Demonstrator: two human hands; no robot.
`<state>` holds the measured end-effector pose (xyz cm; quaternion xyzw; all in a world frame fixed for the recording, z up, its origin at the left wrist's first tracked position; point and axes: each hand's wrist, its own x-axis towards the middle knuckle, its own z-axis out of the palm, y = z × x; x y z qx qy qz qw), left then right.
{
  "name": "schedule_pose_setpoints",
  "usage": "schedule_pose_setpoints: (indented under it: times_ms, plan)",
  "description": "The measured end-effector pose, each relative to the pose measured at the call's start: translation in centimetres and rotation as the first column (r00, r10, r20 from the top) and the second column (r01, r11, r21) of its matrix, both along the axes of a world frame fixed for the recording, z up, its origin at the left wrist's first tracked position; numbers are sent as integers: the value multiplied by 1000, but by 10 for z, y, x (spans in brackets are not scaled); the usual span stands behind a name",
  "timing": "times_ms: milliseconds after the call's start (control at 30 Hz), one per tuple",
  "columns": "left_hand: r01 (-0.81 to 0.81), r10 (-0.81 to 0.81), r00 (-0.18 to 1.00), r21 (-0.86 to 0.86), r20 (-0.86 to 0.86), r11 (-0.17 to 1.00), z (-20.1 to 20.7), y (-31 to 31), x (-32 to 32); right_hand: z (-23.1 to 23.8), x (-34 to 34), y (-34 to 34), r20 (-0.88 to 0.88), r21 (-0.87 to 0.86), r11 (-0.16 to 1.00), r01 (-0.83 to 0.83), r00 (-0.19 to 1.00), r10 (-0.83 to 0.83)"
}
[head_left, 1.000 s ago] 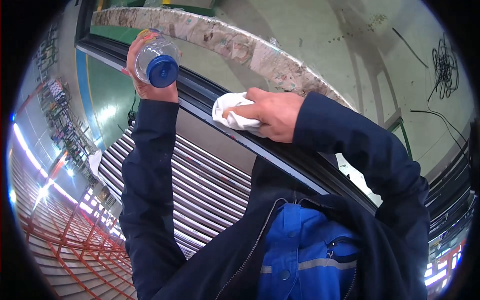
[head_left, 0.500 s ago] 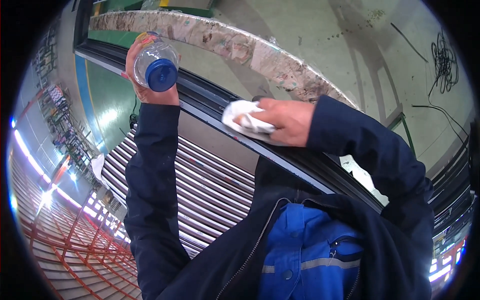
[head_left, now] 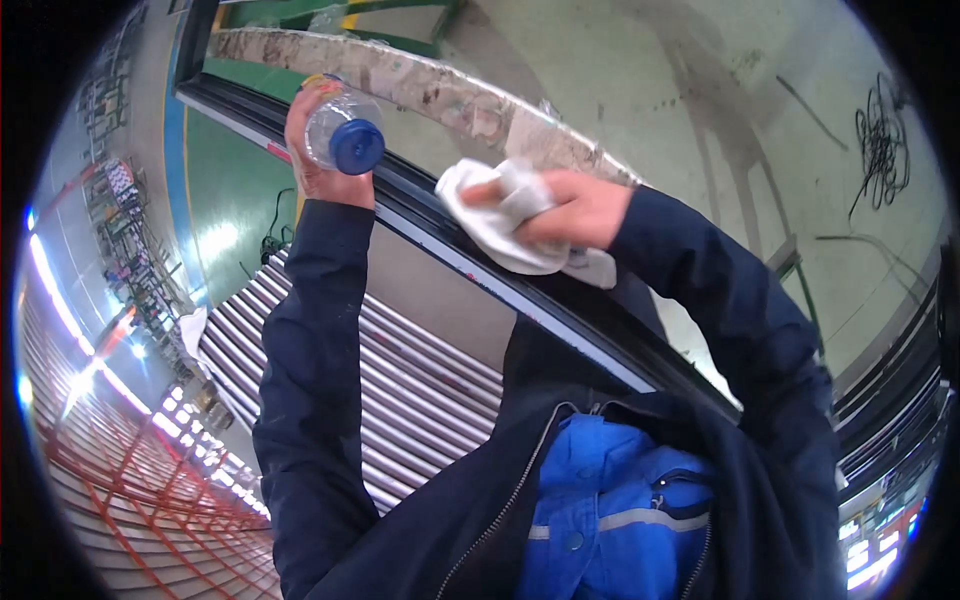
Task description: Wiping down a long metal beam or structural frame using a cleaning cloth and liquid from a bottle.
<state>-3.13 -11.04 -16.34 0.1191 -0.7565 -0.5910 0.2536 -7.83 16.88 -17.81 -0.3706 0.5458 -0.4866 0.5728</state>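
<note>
White crumpled cloth (head_left: 500, 225) sits clenched in the right hand (head_left: 575, 205), pressed on the dark metal rail (head_left: 450, 255); the left hand (head_left: 320, 165) grasps a clear blue-capped plastic bottle (head_left: 340, 130) up-rail, to its left.

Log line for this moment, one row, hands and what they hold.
left hand: grips clear bottle, blue cap | right hand: presses white cloth on black frame rail

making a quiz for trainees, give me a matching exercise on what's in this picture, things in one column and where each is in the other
Things:
1. clear plastic bottle with a blue cap
2. crumpled white cloth
3. long black frame rail
4. grey metal rollers

Places:
a. under the cloth
b. below the rail, left of the jacket
c. in the left hand
d. in the right hand

Pairs: 1-c, 2-d, 3-a, 4-b
</note>
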Motion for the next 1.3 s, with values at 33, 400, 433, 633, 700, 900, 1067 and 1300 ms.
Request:
schedule_pose_setpoints:
  times_ms: [33, 400, 433, 633, 700, 900, 1067, 1300]
  plan:
    - [22, -22, 1000, -28, -3, 999, -7, -3, 2, 8, -4, 11, 474, 56, 971, 234, 849, -232]
    - [-25, -26, 998, -708, -62, 706, -2, -4, -7, -2, 3, 31, 972, 98, 830, 549, 127, -199]
    - [-46, -18, 996, -705, -83, 707, -1, -5, -6, 12, -4, 21, 959, 164, 815, 556, 103, -264]
    - [-34, -71, 987, -628, -142, 778, -12, -11, -14, 12, 21, -22, 326, 84, 903, 422, 844, -425]
    - [-13, -80, 989, -619, -122, 786, -15, -14, -12, 29, 32, -6, 123, 80, 972, 219, 966, -228]
    - [-17, -86, 986, -605, -142, 796, -13, -15, -5, 49, 63, 85, 244, 120, 987, 102, 961, -129]
    - [26, -80, 993, -492, -90, 870, -8, -2, -8, 39, 40, -1, 438, 193, 972, 135, 874, -209]
    - [-31, 35, 998, -77, 45, 997, -12, -11, 1, 44, 54, 56, 424, 171, 984, 50, 898, -119]
